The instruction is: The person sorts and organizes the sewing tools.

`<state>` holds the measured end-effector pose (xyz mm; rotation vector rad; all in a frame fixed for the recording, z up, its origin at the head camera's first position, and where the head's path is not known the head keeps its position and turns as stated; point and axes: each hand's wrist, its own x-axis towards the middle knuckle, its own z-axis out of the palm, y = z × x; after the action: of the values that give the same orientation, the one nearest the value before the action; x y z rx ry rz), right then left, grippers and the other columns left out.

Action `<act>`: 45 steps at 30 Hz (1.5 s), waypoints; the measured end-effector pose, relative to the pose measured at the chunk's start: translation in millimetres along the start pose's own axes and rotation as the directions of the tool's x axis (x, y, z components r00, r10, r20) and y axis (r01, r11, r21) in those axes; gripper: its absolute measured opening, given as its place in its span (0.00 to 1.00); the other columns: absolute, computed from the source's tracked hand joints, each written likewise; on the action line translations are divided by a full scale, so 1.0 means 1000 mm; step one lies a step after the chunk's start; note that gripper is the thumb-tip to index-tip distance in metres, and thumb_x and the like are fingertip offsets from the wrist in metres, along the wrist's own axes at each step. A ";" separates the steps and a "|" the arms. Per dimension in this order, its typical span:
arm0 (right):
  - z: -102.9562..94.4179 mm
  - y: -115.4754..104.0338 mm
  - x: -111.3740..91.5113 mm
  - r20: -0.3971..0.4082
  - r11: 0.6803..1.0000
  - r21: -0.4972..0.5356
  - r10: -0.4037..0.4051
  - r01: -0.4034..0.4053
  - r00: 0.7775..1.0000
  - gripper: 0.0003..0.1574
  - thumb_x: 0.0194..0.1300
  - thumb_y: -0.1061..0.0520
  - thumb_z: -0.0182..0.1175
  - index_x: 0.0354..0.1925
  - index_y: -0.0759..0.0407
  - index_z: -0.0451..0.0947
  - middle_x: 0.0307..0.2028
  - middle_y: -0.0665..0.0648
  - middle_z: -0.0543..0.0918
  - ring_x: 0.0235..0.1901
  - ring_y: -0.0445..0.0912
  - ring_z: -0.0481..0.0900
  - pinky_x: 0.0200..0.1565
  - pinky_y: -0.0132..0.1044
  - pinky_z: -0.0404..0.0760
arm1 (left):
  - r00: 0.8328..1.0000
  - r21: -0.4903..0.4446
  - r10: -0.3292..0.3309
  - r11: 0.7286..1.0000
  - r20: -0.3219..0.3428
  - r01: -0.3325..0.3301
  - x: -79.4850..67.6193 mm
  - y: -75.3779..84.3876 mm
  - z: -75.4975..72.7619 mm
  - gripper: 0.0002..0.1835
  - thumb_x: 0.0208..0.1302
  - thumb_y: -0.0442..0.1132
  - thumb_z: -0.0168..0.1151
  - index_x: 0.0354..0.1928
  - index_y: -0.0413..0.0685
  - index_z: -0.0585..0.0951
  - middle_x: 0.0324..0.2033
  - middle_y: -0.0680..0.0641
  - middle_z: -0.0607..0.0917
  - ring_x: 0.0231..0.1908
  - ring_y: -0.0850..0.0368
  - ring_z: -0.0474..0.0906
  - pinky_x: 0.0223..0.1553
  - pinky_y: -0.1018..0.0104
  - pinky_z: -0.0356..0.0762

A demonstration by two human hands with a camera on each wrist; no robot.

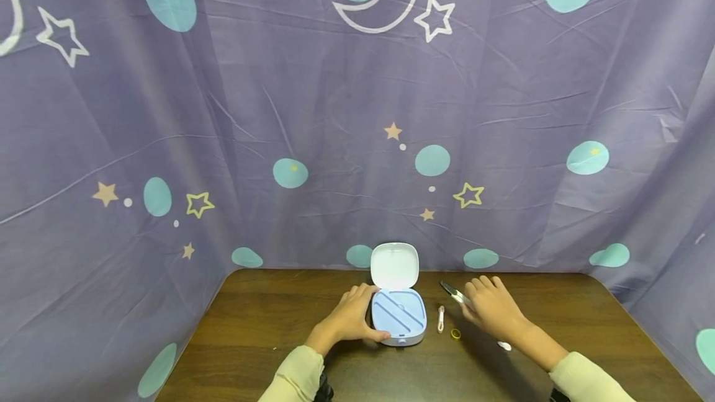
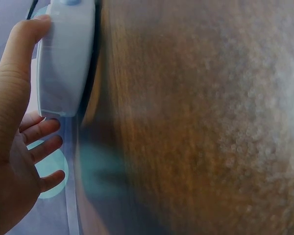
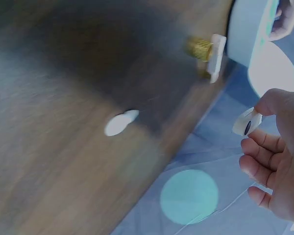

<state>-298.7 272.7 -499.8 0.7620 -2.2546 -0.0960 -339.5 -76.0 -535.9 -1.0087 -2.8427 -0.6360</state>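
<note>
A light-blue box [image 1: 399, 314] with a divided inner tray stands on the table, its white lid [image 1: 394, 265] raised at the back. My left hand [image 1: 353, 315] holds the box by its left side, thumb [image 2: 33, 30] on the front wall and the other fingers toward the back. To the right of the box, my right hand [image 1: 491, 306] pinches a slim tool [image 1: 459, 296] with a white handle and a dark pointed end. In the right wrist view, only the tool's white end [image 3: 247, 121] with a dark oval shows between thumb and fingers.
Between box and right hand lie a small white bundle [image 1: 441, 319] and a yellow ring-shaped piece [image 1: 455, 334]. A small white oval item [image 1: 504, 346] lies below the right wrist. Behind the brown table [image 1: 268, 340] hangs a purple patterned cloth [image 1: 335, 104].
</note>
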 end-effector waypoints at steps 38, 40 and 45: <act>0.020 -0.085 0.063 0.217 0.967 0.209 0.101 -0.147 0.971 0.19 0.57 0.51 0.70 0.23 0.50 0.68 0.22 0.45 0.71 0.27 0.41 0.64 0.38 0.39 0.61 | 1.000 0.047 0.008 0.999 -0.020 -0.007 -0.002 0.003 0.000 0.54 0.46 0.69 0.76 0.68 0.44 0.69 0.57 0.48 0.77 0.53 0.54 0.72 0.56 0.54 0.73; 0.022 -0.088 0.064 0.241 0.963 0.220 0.103 -0.157 0.965 0.19 0.58 0.51 0.69 0.22 0.50 0.68 0.22 0.46 0.71 0.27 0.42 0.65 0.38 0.39 0.61 | 1.000 0.048 -0.002 0.999 -0.010 0.003 -0.002 0.003 0.001 0.54 0.46 0.70 0.76 0.69 0.45 0.68 0.57 0.49 0.77 0.53 0.54 0.72 0.56 0.55 0.73; 0.027 -0.095 0.065 0.248 0.964 0.216 0.099 -0.155 0.964 0.19 0.57 0.51 0.69 0.22 0.51 0.68 0.22 0.47 0.73 0.28 0.43 0.67 0.38 0.40 0.62 | 1.000 0.045 -0.006 0.999 -0.007 0.006 -0.002 0.003 0.002 0.54 0.46 0.70 0.75 0.70 0.46 0.67 0.57 0.50 0.76 0.54 0.55 0.72 0.57 0.56 0.72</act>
<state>-305.8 155.2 -505.9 0.7569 -2.5671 0.1524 -336.0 -74.2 -536.9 -0.9893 -2.8416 -0.5720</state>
